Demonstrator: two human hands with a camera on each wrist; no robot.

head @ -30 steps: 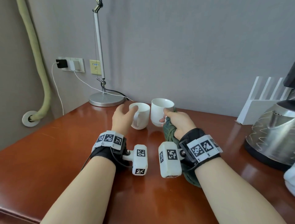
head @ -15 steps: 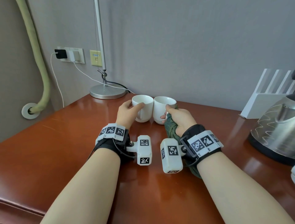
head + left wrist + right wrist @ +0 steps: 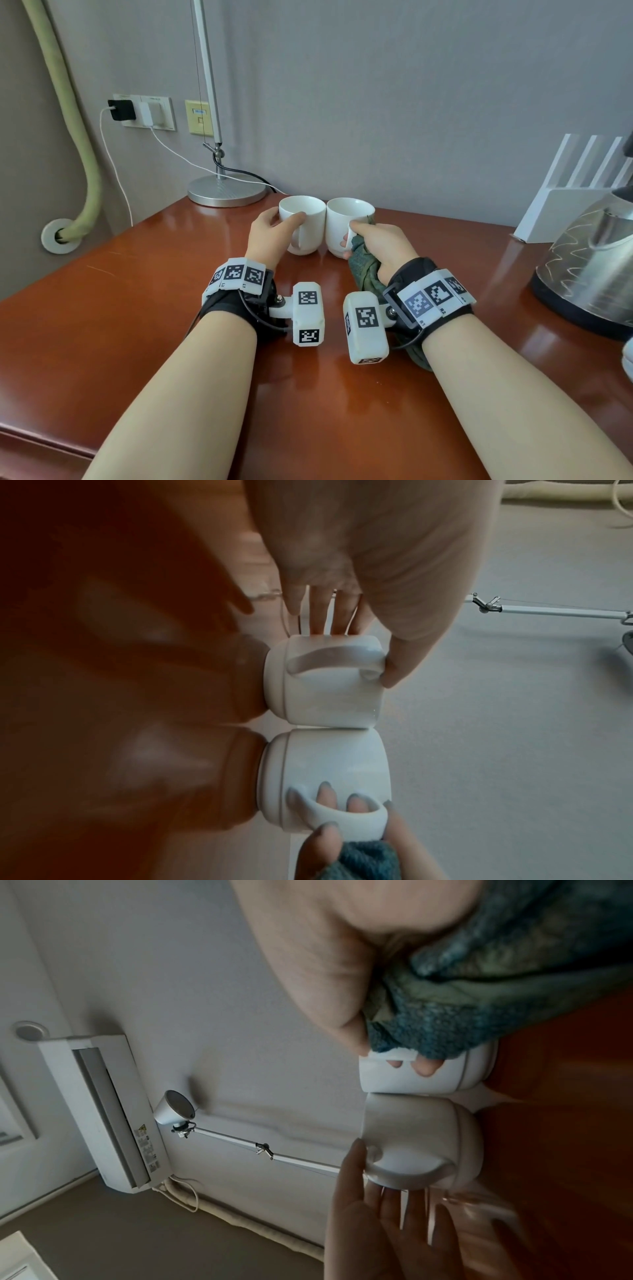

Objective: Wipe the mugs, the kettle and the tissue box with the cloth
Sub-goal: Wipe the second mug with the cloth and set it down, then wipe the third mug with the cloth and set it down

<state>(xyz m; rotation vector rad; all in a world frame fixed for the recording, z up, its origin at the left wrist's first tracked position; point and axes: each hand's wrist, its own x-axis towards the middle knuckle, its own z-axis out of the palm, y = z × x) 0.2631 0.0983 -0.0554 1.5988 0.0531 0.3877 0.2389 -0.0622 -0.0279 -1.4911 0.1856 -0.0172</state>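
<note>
Both mugs now stand touching on the table. The left hand [image 3: 270,236] cups the left mug [image 3: 303,222]; the right hand [image 3: 380,245] holds the right mug [image 3: 346,224] handle and the cloth [image 3: 363,270]. Kettle next, likely.

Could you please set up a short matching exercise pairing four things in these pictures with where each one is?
Things:
1. left mug
2. cloth
3. kettle
4. lamp

Places:
A. at the table's right edge
B. bunched in the right hand
C. at the back left corner by the wall
D. held by the left hand

Pairs: 1-D, 2-B, 3-A, 4-C
</note>
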